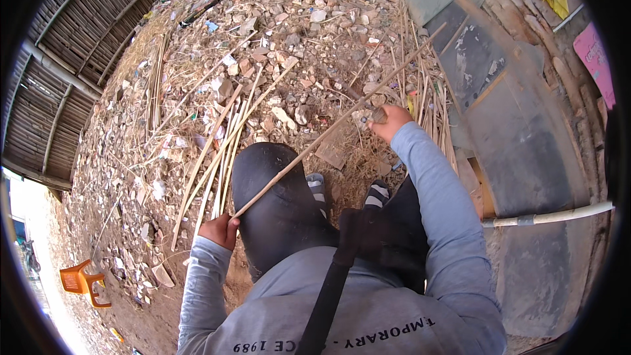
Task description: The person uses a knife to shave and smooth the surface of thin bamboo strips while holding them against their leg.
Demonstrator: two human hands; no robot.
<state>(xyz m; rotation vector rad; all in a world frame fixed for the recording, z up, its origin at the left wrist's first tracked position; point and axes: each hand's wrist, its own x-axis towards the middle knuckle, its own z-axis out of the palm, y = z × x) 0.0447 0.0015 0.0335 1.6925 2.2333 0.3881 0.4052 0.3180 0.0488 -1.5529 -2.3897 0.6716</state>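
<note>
My left hand [220, 231] is closed around the near end of a long, thin bamboo stick [332, 131], beside my left knee. The stick slants over that knee, up and away to the right. Close to its middle, my right hand [394, 122] grips a short, grey-brown tool [378, 116]. The fist hides part of this tool, and its kind is unclear. Whether the tool touches the stick I cannot tell. Several pale split bamboo strips [227, 135] lie on the ground left of my knees.
Stones and broken brick [282, 115] litter the ground ahead. More thin strips [434, 115] lie beyond my right forearm. Dark sheets [526, 138] and a white pipe [552, 214] lie at the right. A bamboo wall [66, 59] and an orange chair [80, 283] stand at the left.
</note>
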